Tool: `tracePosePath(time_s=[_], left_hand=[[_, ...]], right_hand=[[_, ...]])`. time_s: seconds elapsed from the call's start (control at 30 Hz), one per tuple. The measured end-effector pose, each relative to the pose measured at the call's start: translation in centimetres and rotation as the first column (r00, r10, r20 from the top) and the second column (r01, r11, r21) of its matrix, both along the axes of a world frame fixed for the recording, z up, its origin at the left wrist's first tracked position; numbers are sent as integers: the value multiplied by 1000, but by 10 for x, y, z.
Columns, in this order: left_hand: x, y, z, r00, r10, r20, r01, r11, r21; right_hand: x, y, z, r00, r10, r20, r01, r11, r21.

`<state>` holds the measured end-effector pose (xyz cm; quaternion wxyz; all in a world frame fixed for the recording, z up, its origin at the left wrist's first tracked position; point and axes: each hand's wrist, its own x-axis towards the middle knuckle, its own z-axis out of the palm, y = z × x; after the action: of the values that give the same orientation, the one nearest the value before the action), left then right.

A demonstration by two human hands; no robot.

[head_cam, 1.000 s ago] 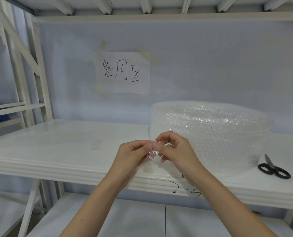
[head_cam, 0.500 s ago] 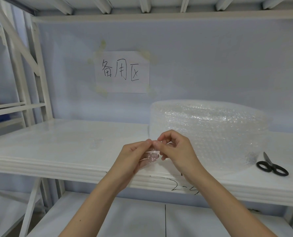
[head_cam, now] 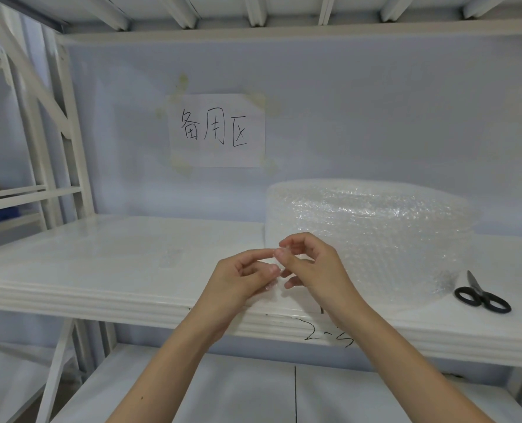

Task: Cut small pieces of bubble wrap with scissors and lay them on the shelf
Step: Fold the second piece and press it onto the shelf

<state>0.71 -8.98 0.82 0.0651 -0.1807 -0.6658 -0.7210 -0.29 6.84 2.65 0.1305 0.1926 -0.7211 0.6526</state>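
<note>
Both hands meet just in front of the roll (head_cam: 372, 230), over the shelf (head_cam: 101, 270) edge; the left hand (head_cam: 241, 279) and right hand (head_cam: 311, 264) each pinch a small clear piece (head_cam: 276, 271) with curled fingers; the scissors (head_cam: 482, 296) lie right of the roll, untouched. The piece is tiny and nearly invisible; a loose pinch could drop it off the shelf front, or it may cling to the fingers when laid down.

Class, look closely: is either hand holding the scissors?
No, the scissors lie on the shelf, right of the bubble wrap roll.
</note>
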Motion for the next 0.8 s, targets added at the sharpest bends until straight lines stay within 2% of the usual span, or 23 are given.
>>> tracePosePath(time_s=[0.13,0.4,0.8], left_hand=[[-2,-4,0,998,62,-12,-63,998,-8],[1,-9,-1,991,110,-79,-115,992,-61],[1,-12,-3,992,122,5,-122,989,-81]], right_hand=[[0,-2,1,998,33,49,-33,999,-13],[-1,-10,1,999,28,21,-27,999,-25],[-1,-16,6,1000,17,-5,-18,999,-42]])
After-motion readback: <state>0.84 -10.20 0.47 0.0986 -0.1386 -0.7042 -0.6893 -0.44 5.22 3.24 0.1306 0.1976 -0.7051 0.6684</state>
